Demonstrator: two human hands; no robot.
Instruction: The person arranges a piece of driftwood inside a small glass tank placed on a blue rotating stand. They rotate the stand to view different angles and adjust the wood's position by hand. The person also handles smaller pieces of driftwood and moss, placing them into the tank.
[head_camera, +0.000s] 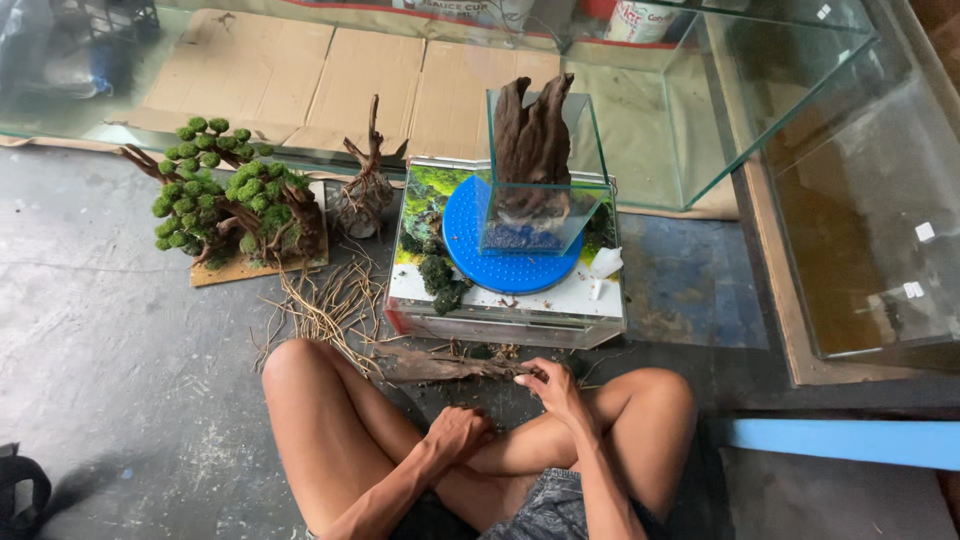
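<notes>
Grey concrete floor (120, 340), scuffed and dusty, flattened cardboard (300, 80) along the far edge under big glass tanks. Person sits cross-legged on it, bare knees spread.

Driftwood piece (440, 366): long, flat, dark brown, rough bark texture, lying on the floor between the knees and just in front of the white box. Right hand (552, 385) rests on its right end, fingers curled over it in a loose grip, thumb side hidden. Left hand (458, 432) is curled into a near-closed fist against the crossed legs, apart from the wood; cannot tell if anything is inside it.

Just beyond: white box (505, 300), flat rectangular top with a printed green picture, clumps of dark moss (440, 275) on it. Blue round turntable (490, 250), studded surface, sits on top. Small glass tank (540, 185) stands on the turntable, clear square walls, holding an upright dark driftwood stump (533, 135) with jagged peaks over dark gravel. Small white nozzle-like piece (605, 262) at the box's right edge.

Left of the box: bundle of thin tan roots (325, 305) spread loose on the floor, a bare root stump (365, 190), and a bonsai-style wood tree (230, 205) with round green moss pads on a brown board. Large glass tank (800, 110) to the right rear, another one at the far right.
</notes>
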